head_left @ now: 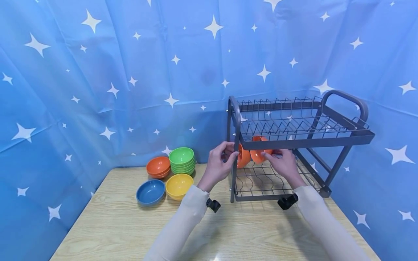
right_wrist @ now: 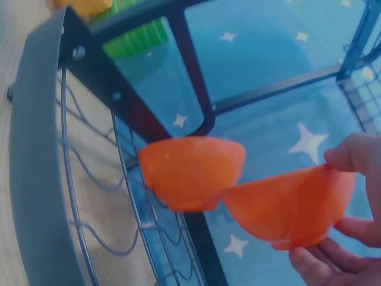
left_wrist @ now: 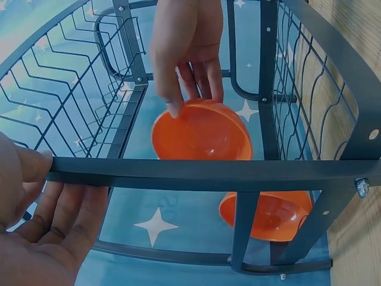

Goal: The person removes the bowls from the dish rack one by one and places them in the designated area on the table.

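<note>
My right hand (head_left: 285,165) reaches between the two tiers of a dark dish rack (head_left: 307,144) from the right. It pinches an orange bowl (right_wrist: 292,205) between the thumb on its rim and the fingers under its base. A second orange bowl (right_wrist: 193,170) sits in the lower tier at the rack's left end, just beside the held one. At that same end, my left hand (head_left: 219,165) grips the rack's side post, thumb on one face and fingers behind, as the left wrist view shows.
Left of the rack on the wooden table (head_left: 107,224) stand stacked green bowls (head_left: 181,156), orange bowls (head_left: 158,165), a yellow bowl (head_left: 179,184) and a blue bowl (head_left: 150,192). A starry blue curtain (head_left: 196,72) hangs behind. The rack's upper tier overhangs both orange bowls.
</note>
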A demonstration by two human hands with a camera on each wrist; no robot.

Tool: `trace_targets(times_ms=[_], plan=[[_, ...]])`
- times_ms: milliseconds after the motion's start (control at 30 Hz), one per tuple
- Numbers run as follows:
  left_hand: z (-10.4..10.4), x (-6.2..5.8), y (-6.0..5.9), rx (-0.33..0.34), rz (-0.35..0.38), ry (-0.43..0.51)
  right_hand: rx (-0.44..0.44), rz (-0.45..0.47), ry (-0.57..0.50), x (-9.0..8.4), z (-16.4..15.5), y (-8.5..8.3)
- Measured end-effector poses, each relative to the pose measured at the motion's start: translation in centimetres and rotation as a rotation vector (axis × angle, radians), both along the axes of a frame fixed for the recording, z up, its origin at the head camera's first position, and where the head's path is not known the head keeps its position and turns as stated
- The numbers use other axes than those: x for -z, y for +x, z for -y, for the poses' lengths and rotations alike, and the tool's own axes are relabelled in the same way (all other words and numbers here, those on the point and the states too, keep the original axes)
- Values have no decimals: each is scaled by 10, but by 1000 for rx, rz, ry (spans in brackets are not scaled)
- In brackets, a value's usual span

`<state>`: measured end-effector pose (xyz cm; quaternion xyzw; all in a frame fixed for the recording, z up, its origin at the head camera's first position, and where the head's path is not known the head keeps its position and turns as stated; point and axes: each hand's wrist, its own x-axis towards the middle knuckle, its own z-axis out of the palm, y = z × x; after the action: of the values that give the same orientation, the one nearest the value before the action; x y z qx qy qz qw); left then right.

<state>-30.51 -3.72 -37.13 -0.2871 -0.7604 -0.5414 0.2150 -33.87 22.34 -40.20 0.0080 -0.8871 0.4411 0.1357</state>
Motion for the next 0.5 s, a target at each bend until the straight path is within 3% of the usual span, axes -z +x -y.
trace_targets(times_ms=[233,500], plan=[[-1,0,0,3,0,3,-17,93,-117,-2,4,16],[0,2,-1,8,14,20,-92,129,-245,-8,7,34]])
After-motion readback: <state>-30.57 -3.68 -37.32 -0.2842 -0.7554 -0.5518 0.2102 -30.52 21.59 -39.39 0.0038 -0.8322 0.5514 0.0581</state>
